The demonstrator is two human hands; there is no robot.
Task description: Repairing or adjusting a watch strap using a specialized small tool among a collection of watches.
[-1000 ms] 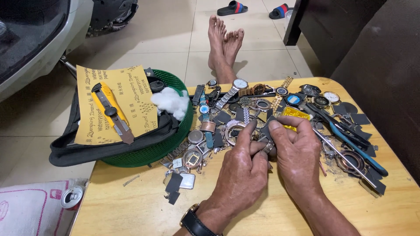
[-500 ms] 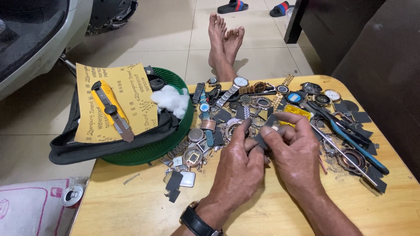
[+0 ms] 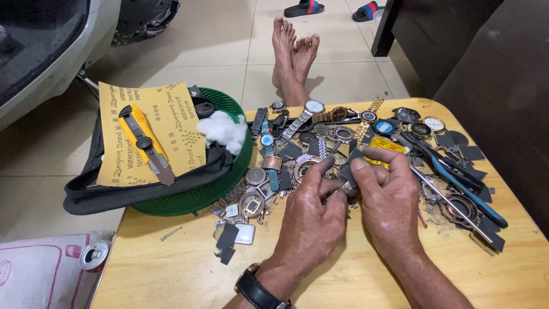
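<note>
My left hand (image 3: 311,214) and my right hand (image 3: 389,200) meet at the middle of a wooden table (image 3: 171,274). Both pinch a small metal watch part (image 3: 345,187) between their fingertips. A black wristwatch (image 3: 257,289) is strapped on my left wrist. Around the hands lies a heap of watches and watch parts (image 3: 320,137): cases, dials, metal bands and dark flat pieces. A yellow piece (image 3: 388,144) lies just beyond my right fingers.
A green basket (image 3: 229,114) at the table's left holds a black bag, yellow sandpaper (image 3: 171,126), a yellow utility knife (image 3: 143,143) and white cotton (image 3: 220,129). Blue-handled pliers (image 3: 463,183) lie at right. My bare feet (image 3: 291,48) rest on the tiled floor. A can (image 3: 92,254) lies lower left.
My hands have stayed together over the pile. The fingers have shifted slightly around the small part.
</note>
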